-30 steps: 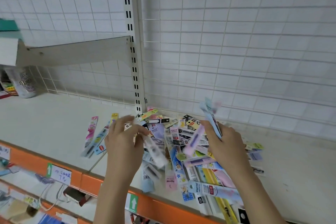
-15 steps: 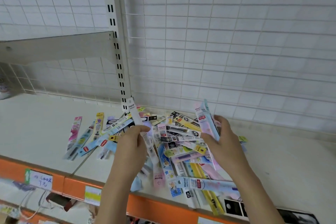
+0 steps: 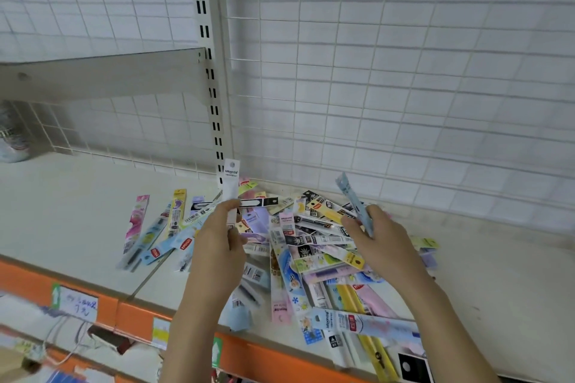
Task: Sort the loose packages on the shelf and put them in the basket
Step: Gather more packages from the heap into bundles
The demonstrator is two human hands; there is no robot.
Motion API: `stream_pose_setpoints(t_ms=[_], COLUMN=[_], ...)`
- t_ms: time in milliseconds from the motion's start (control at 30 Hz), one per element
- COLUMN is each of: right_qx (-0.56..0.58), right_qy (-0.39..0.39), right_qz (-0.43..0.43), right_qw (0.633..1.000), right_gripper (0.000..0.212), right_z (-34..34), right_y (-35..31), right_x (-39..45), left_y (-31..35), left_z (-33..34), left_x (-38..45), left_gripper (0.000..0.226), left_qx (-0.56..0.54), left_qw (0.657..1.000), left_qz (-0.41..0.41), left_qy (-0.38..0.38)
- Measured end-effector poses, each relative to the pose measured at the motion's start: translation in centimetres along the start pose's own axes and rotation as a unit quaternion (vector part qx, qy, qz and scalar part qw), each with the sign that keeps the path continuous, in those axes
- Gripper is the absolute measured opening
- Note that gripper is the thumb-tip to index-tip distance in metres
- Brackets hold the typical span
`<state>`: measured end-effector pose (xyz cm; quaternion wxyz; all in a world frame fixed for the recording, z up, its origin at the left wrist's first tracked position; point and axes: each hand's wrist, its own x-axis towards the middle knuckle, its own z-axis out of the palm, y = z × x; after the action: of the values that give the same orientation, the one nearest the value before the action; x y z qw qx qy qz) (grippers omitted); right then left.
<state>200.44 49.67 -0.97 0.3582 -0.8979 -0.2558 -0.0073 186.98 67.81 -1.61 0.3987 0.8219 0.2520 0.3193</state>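
A heap of loose pen packages (image 3: pixel 314 246) in many colours lies on the pale shelf (image 3: pixel 62 211), against the wire back. Above the heap's left part, my left hand (image 3: pixel 217 246) grips a long clear-and-white package (image 3: pixel 231 180) that stands upright. My right hand (image 3: pixel 385 242) is over the heap's right side and holds a thin stack of pale blue packages (image 3: pixel 354 202) tilted up and to the left. No basket is in view.
A white wire grid (image 3: pixel 373 71) backs the shelf, split by a slotted upright post (image 3: pixel 211 87). A shelf bracket (image 3: pixel 102 74) juts out at upper left. The orange front rail (image 3: pixel 280 357) carries price tags. A few packages (image 3: pixel 146 227) lie apart at left.
My left hand has lifted the white package out of the heap and turned it upright. My right hand keeps its blue stack and has barely moved.
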Motion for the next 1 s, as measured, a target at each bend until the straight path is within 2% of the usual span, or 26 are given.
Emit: stream_pose_setpoints(t_ms=[100, 200, 267, 400, 467, 533, 567, 633, 700, 833, 1000], right_qx=[-0.056, -0.081, -0.086, -0.168, -0.191, -0.220, -0.230, -0.229, -0.204, -0.157, -0.095], right_qy=[-0.017, -0.029, -0.042, -0.087, -0.119, -0.159, -0.171, -0.162, -0.127, -0.082, -0.069], right_qz=[-0.007, -0.013, -0.024, -0.032, -0.023, -0.020, -0.024, -0.029, -0.030, -0.020, 0.002], right_qw=[0.998, 0.996, 0.995, 0.981, 0.974, 0.962, 0.958, 0.959, 0.970, 0.984, 0.993], right_gripper=[0.039, 0.042, 0.044, 0.042, 0.033, 0.033, 0.035, 0.037, 0.026, 0.025, 0.024], right_z=[0.6, 1.1, 1.3, 1.6, 1.8, 2.2, 2.4, 2.5, 2.0, 0.3, -1.2], right_y=[-0.1, -0.3, -0.4, -0.5, -0.5, -0.5, -0.4, -0.2, -0.2, -0.3, -0.1], right_x=[1.1, 2.1, 3.0, 5.0, 5.8, 6.3, 6.4, 6.4, 6.4, 6.3, 5.3], left_y=[0.0, -0.6, -1.1, -1.7, -1.7, -1.5, -1.5, -1.5, -1.5, -1.1, -0.7], left_z=[-0.4, -0.5, -0.5, -0.4, -0.4, -0.4, -0.4, -0.4, -0.4, -0.2, 0.5], left_x=[0.2, 0.5, 0.6, 0.9, 0.8, 0.8, 0.8, 1.0, 1.2, 1.3, 1.5], left_gripper=[0.059, 0.059, 0.054, 0.040, 0.025, 0.006, 0.013, 0.030, 0.038, 0.041, 0.041], left_qx=[0.016, 0.016, 0.019, 0.036, 0.041, 0.053, 0.056, 0.064, 0.076, 0.091, 0.101], left_qw=[1.000, 1.000, 1.000, 0.999, 0.999, 0.999, 0.998, 0.998, 0.997, 0.995, 0.994], left_qz=[0.013, 0.005, -0.007, -0.019, -0.017, -0.014, -0.014, -0.017, -0.027, -0.031, -0.023], left_qy=[0.009, 0.018, 0.021, 0.007, -0.004, -0.003, -0.003, -0.005, -0.002, -0.013, -0.026])
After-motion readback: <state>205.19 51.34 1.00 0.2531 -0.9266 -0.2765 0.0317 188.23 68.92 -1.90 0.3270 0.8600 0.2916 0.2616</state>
